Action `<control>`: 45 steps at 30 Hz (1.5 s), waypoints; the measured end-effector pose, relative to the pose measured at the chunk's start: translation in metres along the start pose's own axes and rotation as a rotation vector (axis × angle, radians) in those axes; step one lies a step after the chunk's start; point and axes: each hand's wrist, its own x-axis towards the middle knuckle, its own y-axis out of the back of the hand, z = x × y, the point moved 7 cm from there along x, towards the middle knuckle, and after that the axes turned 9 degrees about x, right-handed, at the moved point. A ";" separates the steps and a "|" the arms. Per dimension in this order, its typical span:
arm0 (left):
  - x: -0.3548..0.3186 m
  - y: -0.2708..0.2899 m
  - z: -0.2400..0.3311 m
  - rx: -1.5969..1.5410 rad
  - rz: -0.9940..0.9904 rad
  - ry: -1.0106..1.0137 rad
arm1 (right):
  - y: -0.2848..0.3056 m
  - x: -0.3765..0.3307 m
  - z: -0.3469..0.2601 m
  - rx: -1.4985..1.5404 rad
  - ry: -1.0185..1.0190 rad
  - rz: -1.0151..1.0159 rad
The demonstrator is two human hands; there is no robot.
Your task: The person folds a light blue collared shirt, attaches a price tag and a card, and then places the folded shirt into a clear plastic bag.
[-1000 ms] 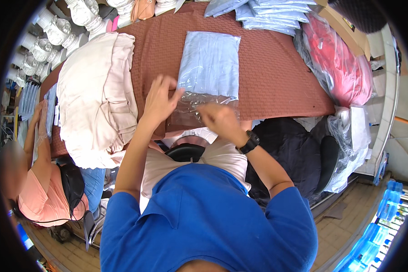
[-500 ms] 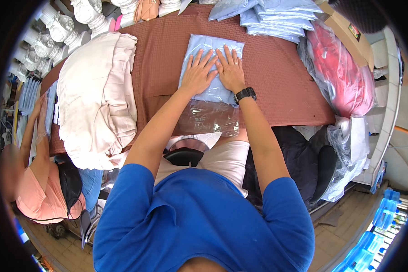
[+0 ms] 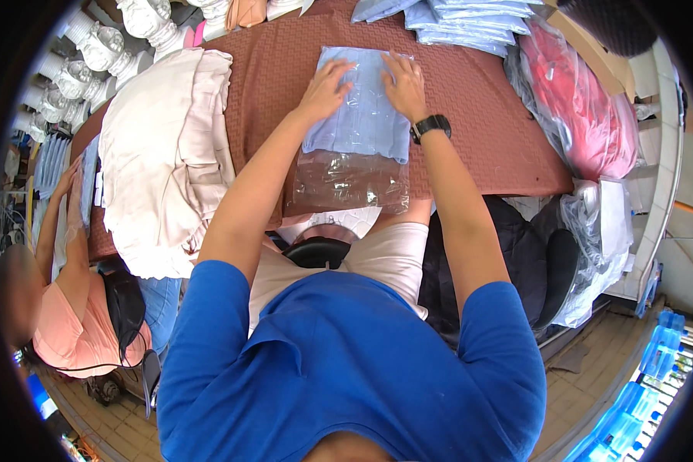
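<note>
A folded light-blue cloth (image 3: 358, 119) lies flat inside a clear plastic bag (image 3: 350, 181) on the brown-covered table (image 3: 477, 131). The bag's loose end, with no cloth in it, reaches past the table's near edge toward me. My left hand (image 3: 327, 88) rests at the upper left of the packet, fingers apart and slightly bent. On the upper right side, my right hand (image 3: 404, 86) touches the packet with its fingers apart. A black watch (image 3: 430, 128) is on my right wrist.
Beige cloth (image 3: 165, 154) is piled to the left. Bagged light-blue packets (image 3: 470, 23) are stacked at the far right, near a red bundle in plastic (image 3: 574, 100) and a cardboard box (image 3: 593, 58). At far left, a person in a peach top (image 3: 77, 323) handles blue packets.
My hands have slid apart and farther from me, from the packet's middle to its upper sides. More of the cloth and the bag's loose end shows.
</note>
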 end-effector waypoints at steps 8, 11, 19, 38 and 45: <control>-0.009 -0.013 -0.006 0.481 -0.036 0.119 | -0.027 -0.013 0.001 -0.167 -0.159 -0.075; -0.012 -0.009 -0.008 0.519 -0.016 0.115 | -0.026 -0.010 -0.001 -0.149 -0.136 -0.068; -0.093 0.050 0.053 0.054 -0.260 -0.166 | 0.043 -0.095 -0.074 0.028 0.095 -0.205; -0.159 0.053 0.067 0.266 0.045 -0.353 | 0.065 -0.189 -0.101 0.153 0.143 -0.069; -0.210 0.086 0.066 -0.117 -0.198 -0.077 | 0.116 -0.221 -0.096 0.245 0.021 -0.161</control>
